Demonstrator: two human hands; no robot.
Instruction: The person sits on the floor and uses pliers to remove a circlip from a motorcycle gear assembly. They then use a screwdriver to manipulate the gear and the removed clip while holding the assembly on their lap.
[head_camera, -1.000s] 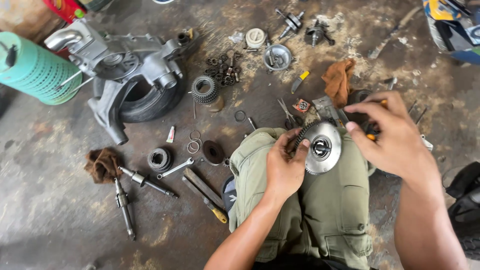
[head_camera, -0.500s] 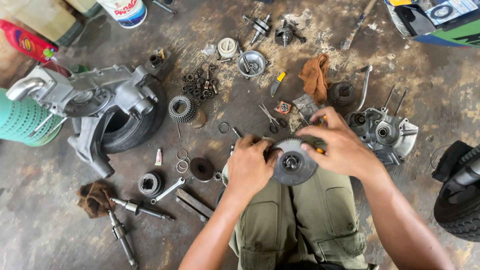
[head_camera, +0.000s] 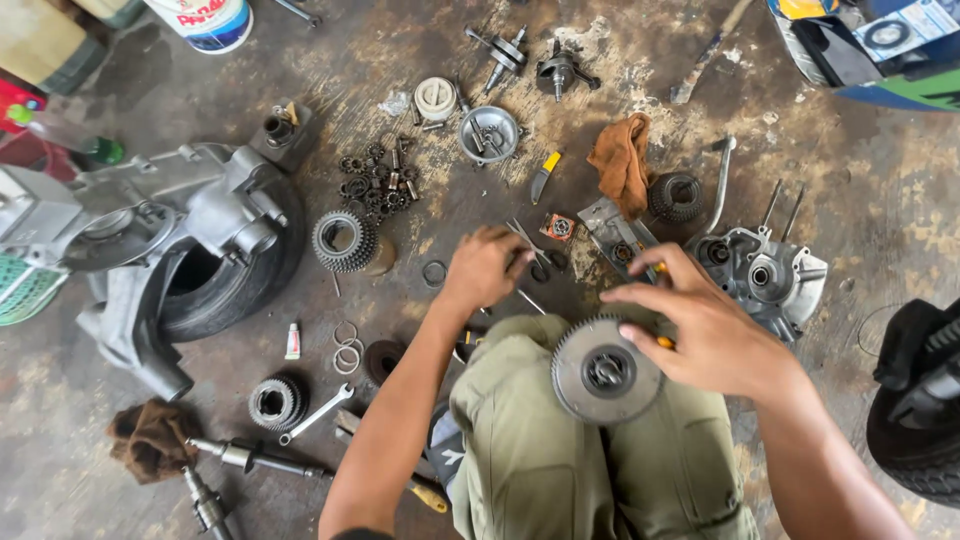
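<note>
A round toothed metal clutch disc (head_camera: 606, 370) rests on my knee in olive trousers, and my right hand (head_camera: 705, 330) grips its right edge. A yellow-handled tool shows between that hand's fingers. My left hand (head_camera: 487, 265) reaches forward to the floor, its fingers closing over small tools, a pair of pliers (head_camera: 540, 255) among them. Whether it has hold of anything I cannot tell.
An engine casing (head_camera: 170, 215) lies on a tyre at left. A crankcase half (head_camera: 765, 275) sits at right. Gears (head_camera: 345, 240), washers, shafts, a spanner (head_camera: 315, 413), an orange rag (head_camera: 622, 160) and a metal bowl (head_camera: 488, 133) litter the concrete floor.
My left hand has let go of the disc and reached forward to the tools on the floor. The right hand alone now holds the disc. The view has shifted left.
</note>
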